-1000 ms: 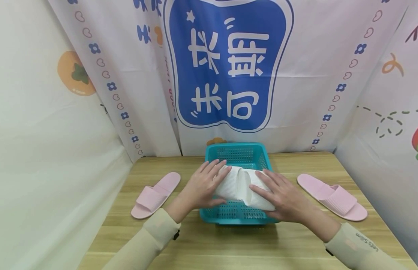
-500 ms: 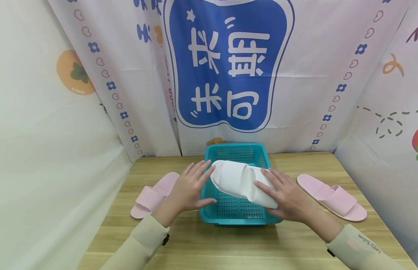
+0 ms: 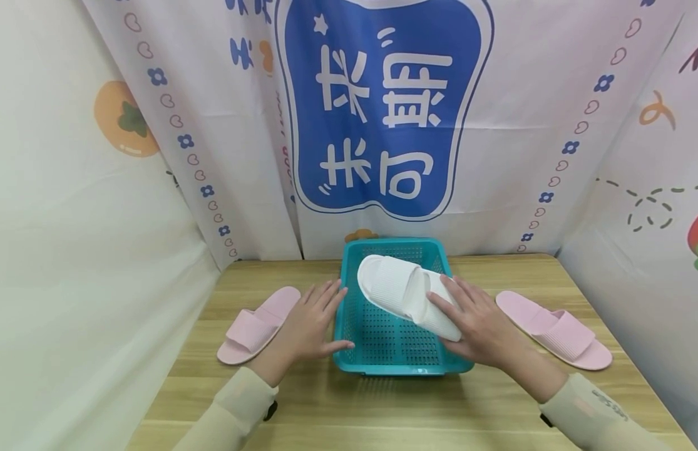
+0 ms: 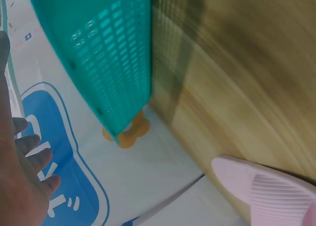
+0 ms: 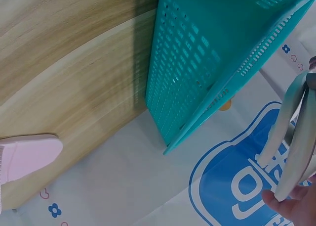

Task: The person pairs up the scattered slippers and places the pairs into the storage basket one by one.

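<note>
A pair of white slippers (image 3: 396,285), lying together with toes at opposite ends, is held above the turquoise basket (image 3: 402,369). My right hand (image 3: 478,322) grips them at their right end, thumb below and fingers over the top. Two white layers of the slippers (image 5: 298,142) show edge-on in the right wrist view, where only fingertips of the hand are visible. My left hand (image 3: 306,329) is beside the basket's left rim, fingers spread and holding nothing. In the left wrist view the left hand (image 4: 24,171) also appears with its fingers apart.
One pink slipper (image 3: 253,329) lies on the wooden table (image 3: 326,413) to the left of the basket. Another pink slipper (image 3: 568,338) lies to the right. A printed white cloth (image 3: 241,188) hangs behind the table, and white cloth walls stand at both sides.
My left hand has let go of the white slippers and moved left, away from them. The right hand still holds them, and their left end has risen farther up in view.
</note>
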Tool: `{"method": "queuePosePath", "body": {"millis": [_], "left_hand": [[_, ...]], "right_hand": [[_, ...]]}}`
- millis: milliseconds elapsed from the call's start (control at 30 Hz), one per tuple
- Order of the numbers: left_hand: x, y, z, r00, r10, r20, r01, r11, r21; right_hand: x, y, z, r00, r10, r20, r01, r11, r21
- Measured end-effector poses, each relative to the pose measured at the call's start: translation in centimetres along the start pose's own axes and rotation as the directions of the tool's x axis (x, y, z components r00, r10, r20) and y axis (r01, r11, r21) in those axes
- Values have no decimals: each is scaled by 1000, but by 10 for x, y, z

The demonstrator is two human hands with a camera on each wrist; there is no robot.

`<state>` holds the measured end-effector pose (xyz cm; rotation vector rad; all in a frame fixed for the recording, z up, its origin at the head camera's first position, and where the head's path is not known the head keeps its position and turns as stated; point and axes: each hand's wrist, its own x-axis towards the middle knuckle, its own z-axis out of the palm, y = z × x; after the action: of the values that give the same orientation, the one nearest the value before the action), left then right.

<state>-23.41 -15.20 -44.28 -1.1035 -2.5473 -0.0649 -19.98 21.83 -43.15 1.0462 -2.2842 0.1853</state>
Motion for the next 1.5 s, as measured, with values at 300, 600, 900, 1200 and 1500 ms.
{"method": "queuePosePath", "body": {"millis": [300,600,900,1200,1500], "left_hand": [[-8,0,13,996,-25,87,26,1000,-7],[-17,-2,29,989,-44,140,50,998,-40],[-20,-2,37,988,-32,153,42,997,-60],[-21,1,38,981,-53,189,64,996,-54],[-23,0,40,982,-49,183,57,997,-43]], "right_hand": [[3,-2,3,998,68,3,-68,997,-35],[8,-5,8,987,163,12,-161,984,-78],[14,-12,13,971,240,21,-235,964,-121],[18,-16,24,968,250,21,-247,965,-86],[26,-17,31,961,276,25,-273,958,-93]]}}
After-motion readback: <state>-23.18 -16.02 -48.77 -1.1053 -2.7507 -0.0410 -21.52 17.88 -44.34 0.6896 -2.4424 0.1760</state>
